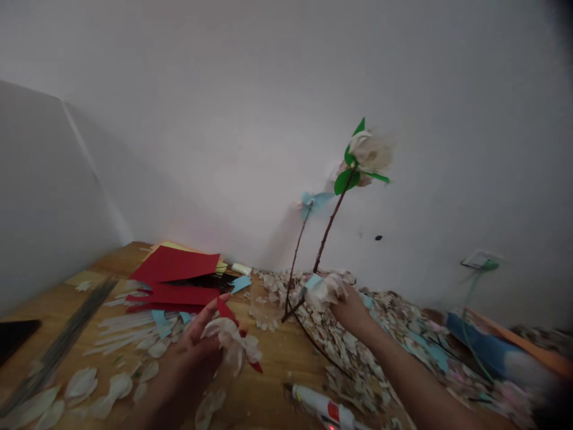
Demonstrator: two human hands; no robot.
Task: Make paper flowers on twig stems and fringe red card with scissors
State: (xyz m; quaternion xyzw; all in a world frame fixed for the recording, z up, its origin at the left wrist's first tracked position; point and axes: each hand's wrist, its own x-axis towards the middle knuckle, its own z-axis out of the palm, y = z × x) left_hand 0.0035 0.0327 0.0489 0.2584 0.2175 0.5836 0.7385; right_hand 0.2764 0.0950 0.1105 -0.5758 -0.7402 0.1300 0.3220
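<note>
Wood tabletop [277, 358] | white wall [179, 149] behind | red card [174, 266] | pale petal scraps [344, 358]

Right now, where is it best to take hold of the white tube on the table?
Grip the white tube probably around its round middle by the red label, from above: it lies on its side on the wooden table, and its lower end runs out of view.

Dim, flat light; soft blur, stretched distortion toward the edges.
</note>
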